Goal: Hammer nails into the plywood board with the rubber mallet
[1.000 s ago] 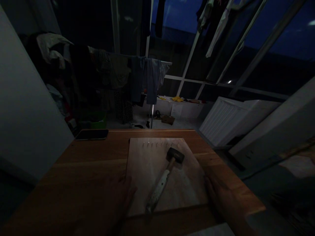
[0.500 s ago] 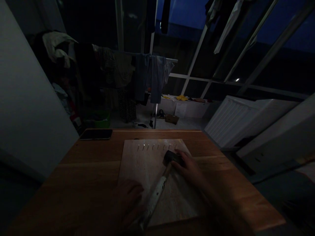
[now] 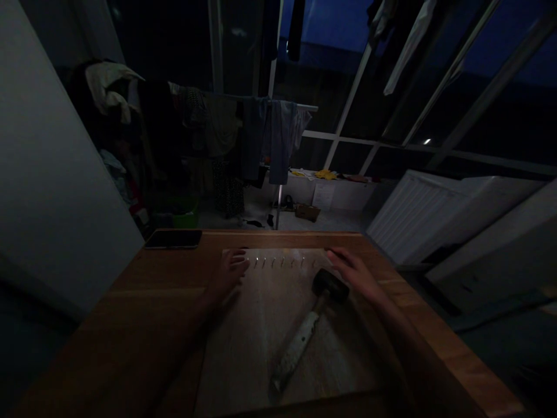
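A pale wooden board [image 3: 252,337] lies on the table, with a row of several upright nails [image 3: 282,262] near its far edge. A mallet [image 3: 300,339] with a black head and a worn, whitish handle rests on the board's right half, its head pointing away from me. My left hand [image 3: 228,271] is at the board's far left corner, fingers stretched out beside the leftmost nail. At the far right corner is my right hand [image 3: 351,270], fingers extended, just beyond the mallet head. Neither hand holds the mallet.
A dark phone [image 3: 173,238] lies at the table's [image 3: 130,302] far left corner. Beyond the table stands a rack of hanging clothes [image 3: 278,136], with a green basket [image 3: 186,216] on the floor. A white ribbed panel [image 3: 404,215] is at the right. The room is dim.
My right hand has let go of the mallet head and moved to the board's far right corner. My left hand has moved forward to the far left corner. The mallet lies farther right.
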`<act>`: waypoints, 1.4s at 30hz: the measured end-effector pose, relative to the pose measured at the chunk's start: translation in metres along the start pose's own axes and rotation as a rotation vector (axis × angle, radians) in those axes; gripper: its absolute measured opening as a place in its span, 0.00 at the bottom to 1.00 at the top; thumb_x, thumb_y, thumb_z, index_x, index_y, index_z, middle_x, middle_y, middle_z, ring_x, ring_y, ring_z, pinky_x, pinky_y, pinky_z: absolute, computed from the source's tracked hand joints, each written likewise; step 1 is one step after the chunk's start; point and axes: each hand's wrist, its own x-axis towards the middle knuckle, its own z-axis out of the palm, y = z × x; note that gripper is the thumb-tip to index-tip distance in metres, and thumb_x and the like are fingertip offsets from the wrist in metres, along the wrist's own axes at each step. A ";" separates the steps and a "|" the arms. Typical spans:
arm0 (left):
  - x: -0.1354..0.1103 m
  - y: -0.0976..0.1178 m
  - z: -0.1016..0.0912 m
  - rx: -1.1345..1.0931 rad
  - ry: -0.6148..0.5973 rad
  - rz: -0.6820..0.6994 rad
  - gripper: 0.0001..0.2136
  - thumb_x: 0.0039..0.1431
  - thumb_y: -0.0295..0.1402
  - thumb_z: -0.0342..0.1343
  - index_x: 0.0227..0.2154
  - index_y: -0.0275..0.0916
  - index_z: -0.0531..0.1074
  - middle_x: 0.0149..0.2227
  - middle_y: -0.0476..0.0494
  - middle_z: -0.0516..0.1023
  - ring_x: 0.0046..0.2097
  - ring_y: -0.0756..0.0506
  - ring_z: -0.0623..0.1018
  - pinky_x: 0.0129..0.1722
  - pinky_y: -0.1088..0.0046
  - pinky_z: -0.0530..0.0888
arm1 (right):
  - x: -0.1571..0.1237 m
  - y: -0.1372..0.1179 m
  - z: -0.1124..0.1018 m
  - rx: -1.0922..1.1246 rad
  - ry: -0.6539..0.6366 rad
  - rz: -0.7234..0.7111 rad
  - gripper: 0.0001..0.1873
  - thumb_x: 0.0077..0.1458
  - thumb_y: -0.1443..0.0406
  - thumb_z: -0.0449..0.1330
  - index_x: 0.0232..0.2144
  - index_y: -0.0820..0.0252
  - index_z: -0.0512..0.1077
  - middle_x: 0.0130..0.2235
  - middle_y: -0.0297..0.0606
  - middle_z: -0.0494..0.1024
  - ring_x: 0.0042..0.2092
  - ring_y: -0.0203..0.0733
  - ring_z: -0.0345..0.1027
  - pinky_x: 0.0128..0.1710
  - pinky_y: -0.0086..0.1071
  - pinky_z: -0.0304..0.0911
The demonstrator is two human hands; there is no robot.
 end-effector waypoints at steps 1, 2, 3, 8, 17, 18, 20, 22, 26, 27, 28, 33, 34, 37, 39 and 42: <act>0.012 -0.003 0.007 -0.049 0.001 -0.020 0.26 0.51 0.49 0.64 0.48 0.38 0.72 0.45 0.36 0.79 0.33 0.45 0.80 0.28 0.70 0.77 | 0.010 -0.005 0.007 0.110 -0.005 0.060 0.26 0.51 0.43 0.66 0.43 0.55 0.77 0.55 0.46 0.78 0.56 0.56 0.73 0.47 0.43 0.75; 0.021 -0.006 0.013 -0.088 0.002 -0.022 0.26 0.49 0.49 0.65 0.47 0.38 0.72 0.43 0.37 0.80 0.32 0.45 0.80 0.29 0.70 0.77 | 0.020 -0.009 0.014 0.201 -0.030 0.118 0.25 0.51 0.45 0.67 0.44 0.54 0.76 0.56 0.45 0.77 0.56 0.55 0.72 0.45 0.42 0.76; 0.028 -0.009 0.018 -0.118 0.009 -0.013 0.25 0.48 0.48 0.66 0.45 0.38 0.72 0.41 0.38 0.80 0.31 0.46 0.80 0.30 0.70 0.77 | 0.028 -0.011 0.021 0.256 -0.057 0.161 0.24 0.53 0.45 0.66 0.44 0.54 0.76 0.56 0.46 0.78 0.54 0.54 0.74 0.42 0.40 0.77; 0.039 -0.009 0.025 -0.200 0.044 -0.033 0.19 0.48 0.44 0.65 0.39 0.37 0.72 0.33 0.44 0.78 0.30 0.46 0.79 0.28 0.72 0.74 | 0.048 -0.004 0.038 0.446 -0.197 0.378 0.19 0.62 0.49 0.62 0.41 0.59 0.74 0.39 0.46 0.83 0.33 0.44 0.79 0.32 0.36 0.77; 0.047 0.028 0.001 -0.340 -0.194 -0.156 0.17 0.50 0.43 0.64 0.38 0.38 0.74 0.42 0.39 0.81 0.31 0.47 0.79 0.32 0.71 0.75 | 0.050 -0.013 0.038 0.297 -0.263 0.271 0.17 0.60 0.54 0.65 0.45 0.58 0.74 0.38 0.41 0.85 0.24 0.35 0.72 0.24 0.27 0.69; 0.045 0.027 0.004 -0.319 -0.222 -0.169 0.16 0.49 0.42 0.65 0.38 0.38 0.74 0.42 0.38 0.81 0.32 0.47 0.79 0.32 0.72 0.75 | 0.049 -0.015 0.043 0.229 -0.337 0.270 0.18 0.61 0.52 0.64 0.45 0.59 0.75 0.37 0.42 0.85 0.26 0.37 0.74 0.25 0.28 0.69; 0.040 0.024 0.013 -0.286 -0.249 -0.203 0.15 0.50 0.42 0.66 0.36 0.38 0.74 0.41 0.38 0.81 0.32 0.47 0.79 0.31 0.73 0.74 | 0.049 -0.017 0.050 0.105 -0.411 0.239 0.21 0.63 0.48 0.60 0.43 0.59 0.75 0.32 0.40 0.84 0.27 0.38 0.74 0.25 0.28 0.69; 0.041 0.021 0.020 -0.279 -0.236 -0.240 0.12 0.53 0.41 0.64 0.35 0.38 0.74 0.37 0.39 0.81 0.31 0.47 0.78 0.28 0.74 0.73 | 0.052 -0.018 0.054 0.046 -0.377 0.177 0.22 0.65 0.47 0.55 0.42 0.60 0.74 0.27 0.37 0.80 0.26 0.38 0.73 0.26 0.27 0.68; 0.055 0.023 0.022 -0.223 -0.150 -0.220 0.10 0.55 0.39 0.61 0.33 0.36 0.73 0.28 0.44 0.77 0.26 0.49 0.75 0.27 0.75 0.71 | 0.059 -0.019 0.057 -0.056 -0.333 0.066 0.22 0.67 0.49 0.51 0.43 0.60 0.73 0.26 0.34 0.76 0.26 0.37 0.71 0.26 0.27 0.66; 0.058 0.024 0.022 -0.175 -0.163 -0.183 0.11 0.55 0.39 0.61 0.33 0.36 0.73 0.27 0.45 0.77 0.26 0.49 0.75 0.27 0.75 0.71 | 0.059 -0.020 0.060 -0.110 -0.351 0.045 0.20 0.65 0.50 0.54 0.42 0.60 0.74 0.25 0.34 0.76 0.25 0.37 0.70 0.25 0.27 0.64; 0.060 0.025 0.021 -0.103 -0.191 -0.132 0.11 0.55 0.40 0.62 0.34 0.36 0.74 0.27 0.45 0.77 0.27 0.49 0.75 0.28 0.74 0.71 | 0.059 -0.021 0.062 -0.171 -0.378 0.024 0.17 0.62 0.52 0.59 0.39 0.60 0.75 0.24 0.33 0.76 0.24 0.37 0.70 0.24 0.27 0.63; 0.053 0.018 0.031 0.399 -0.273 0.233 0.06 0.52 0.33 0.63 0.31 0.36 0.79 0.30 0.43 0.80 0.34 0.44 0.78 0.36 0.70 0.73 | 0.051 -0.037 0.075 -0.471 -0.435 -0.104 0.06 0.50 0.72 0.65 0.24 0.60 0.76 0.26 0.37 0.80 0.30 0.41 0.74 0.30 0.28 0.61; 0.051 0.016 0.034 0.448 -0.275 0.288 0.04 0.53 0.31 0.61 0.29 0.36 0.79 0.31 0.42 0.81 0.36 0.44 0.79 0.38 0.69 0.73 | 0.049 -0.042 0.076 -0.515 -0.423 -0.131 0.06 0.51 0.73 0.64 0.25 0.60 0.77 0.28 0.40 0.82 0.33 0.42 0.76 0.33 0.28 0.62; 0.048 0.011 0.039 0.458 -0.256 0.357 0.08 0.57 0.30 0.56 0.31 0.35 0.81 0.35 0.40 0.83 0.39 0.43 0.80 0.42 0.68 0.73 | 0.044 -0.052 0.075 -0.611 -0.414 -0.188 0.09 0.56 0.73 0.60 0.33 0.62 0.80 0.35 0.44 0.84 0.38 0.44 0.78 0.37 0.28 0.63; 0.048 0.011 0.042 0.450 -0.254 0.371 0.09 0.59 0.30 0.56 0.34 0.36 0.82 0.37 0.40 0.84 0.40 0.43 0.80 0.43 0.68 0.73 | 0.042 -0.055 0.079 -0.649 -0.445 -0.210 0.12 0.56 0.73 0.60 0.41 0.62 0.81 0.36 0.43 0.85 0.38 0.43 0.78 0.37 0.28 0.64; 0.050 0.013 0.051 0.509 -0.329 0.427 0.10 0.57 0.28 0.55 0.34 0.36 0.82 0.36 0.40 0.83 0.39 0.43 0.79 0.44 0.68 0.72 | 0.040 -0.053 0.092 -0.683 -0.497 -0.246 0.16 0.54 0.75 0.62 0.45 0.62 0.81 0.37 0.43 0.86 0.39 0.43 0.79 0.39 0.27 0.64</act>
